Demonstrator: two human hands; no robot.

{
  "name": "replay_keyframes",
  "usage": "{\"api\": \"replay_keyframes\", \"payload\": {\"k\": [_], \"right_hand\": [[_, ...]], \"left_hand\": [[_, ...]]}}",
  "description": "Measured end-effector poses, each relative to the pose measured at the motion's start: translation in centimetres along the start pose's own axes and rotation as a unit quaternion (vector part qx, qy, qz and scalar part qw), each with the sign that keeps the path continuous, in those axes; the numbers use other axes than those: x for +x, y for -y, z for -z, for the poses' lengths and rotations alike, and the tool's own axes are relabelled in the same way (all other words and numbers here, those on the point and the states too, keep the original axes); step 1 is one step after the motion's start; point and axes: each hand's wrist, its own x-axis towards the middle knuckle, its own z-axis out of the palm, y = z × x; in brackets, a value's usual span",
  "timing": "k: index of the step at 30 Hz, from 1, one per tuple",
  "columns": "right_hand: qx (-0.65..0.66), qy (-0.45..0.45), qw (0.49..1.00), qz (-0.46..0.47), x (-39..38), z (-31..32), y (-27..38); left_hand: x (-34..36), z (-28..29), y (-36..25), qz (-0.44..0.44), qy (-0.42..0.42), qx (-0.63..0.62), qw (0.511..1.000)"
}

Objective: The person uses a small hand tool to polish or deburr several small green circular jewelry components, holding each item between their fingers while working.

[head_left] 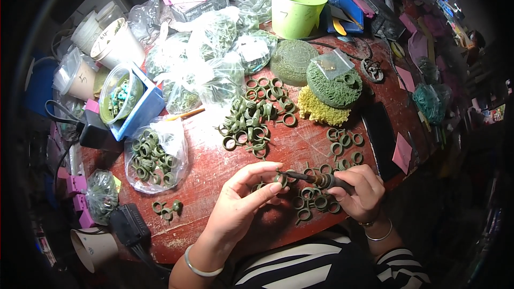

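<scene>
My left hand (243, 184) pinches a green ring (280, 180) between thumb and fingers, close to the table's near edge. In my right hand (362, 191) is a soldering iron-like pen tool (297, 175), its dark handle gripped and its slim tip pointing left, at the ring. Whether the tip touches the ring, I cannot tell. Several green rings (320, 202) lie beneath and beside the tool. Beyond them is another group of rings (345, 140). A larger heap of green rings (250, 119) spreads over the middle of the red table (206, 182).
On the left sit an open plastic bag of rings (152, 160) and a few loose pieces (167, 211). Filled clear bags (214, 69) and a lime-green bucket (297, 13) stand at the back. Green textured discs (334, 88) and a black phone-like slab (379, 139) are right.
</scene>
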Motion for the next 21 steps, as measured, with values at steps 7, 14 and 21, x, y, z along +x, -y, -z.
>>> {"api": "replay_keyframes", "payload": {"k": [7, 14, 21], "right_hand": [[0.002, -0.006, 1.000, 0.003, 0.03, 0.00, 0.14], [0.001, -0.004, 1.000, -0.001, -0.04, -0.04, 0.06], [-0.003, -0.004, 1.000, -0.002, -0.01, -0.04, 0.04]], "left_hand": [[-0.12, 0.00, -0.10, 0.002, -0.002, 0.005, 1.000], [-0.16, -0.05, -0.10, 0.004, -0.007, 0.000, 1.000], [-0.14, -0.16, -0.19, 0.000, -0.004, 0.002, 1.000]]}}
